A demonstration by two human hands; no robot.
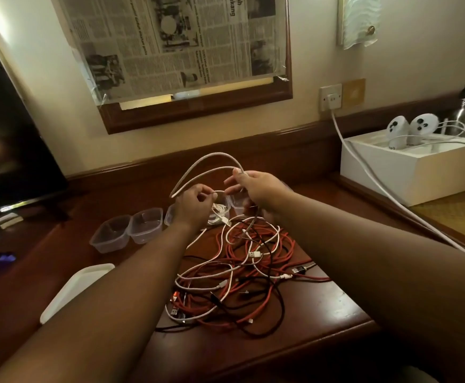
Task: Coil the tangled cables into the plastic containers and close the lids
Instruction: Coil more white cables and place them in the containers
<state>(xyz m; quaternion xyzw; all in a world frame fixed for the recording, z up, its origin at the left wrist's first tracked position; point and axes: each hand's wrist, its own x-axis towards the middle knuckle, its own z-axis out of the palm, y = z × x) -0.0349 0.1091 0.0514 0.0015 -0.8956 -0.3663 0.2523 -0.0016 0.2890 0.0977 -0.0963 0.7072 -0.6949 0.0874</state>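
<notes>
Above the glossy dark wooden desk [295, 341], the left hand [194, 207] and right hand [256, 186] each pinch a smooth white cable [206, 164], arched in two loops. Its tail drops into the red, white and black tangle of cables [242, 275] lying nearer the person than the clear plastic containers [127, 230]. Newspaper [176, 42] above the desk reads "akang".

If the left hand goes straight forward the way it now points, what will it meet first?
Probably the clear container just beyond the left hand, which holds the white cable in its grip. The container seems to hold a coiled white cable already. Depth is unclear from this one view.
</notes>
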